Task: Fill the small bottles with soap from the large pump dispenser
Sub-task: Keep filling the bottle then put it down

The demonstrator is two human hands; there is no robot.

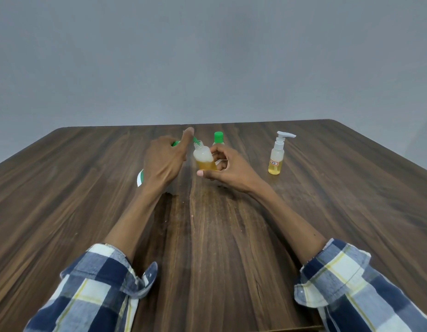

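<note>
My left hand rests on top of the large pump dispenser, covering most of it; only a white and green part of its body and the green nozzle show. My right hand grips a small open bottle, tilted, its mouth at the nozzle tip. That bottle holds amber soap in its lower part with white foam above. Behind my right hand stands a small bottle with a green cap, mostly hidden.
A small clear bottle with a white pump top, partly filled with amber liquid and bearing a small label, stands to the right on the dark wooden table. A grey wall rises behind the table's far edge.
</note>
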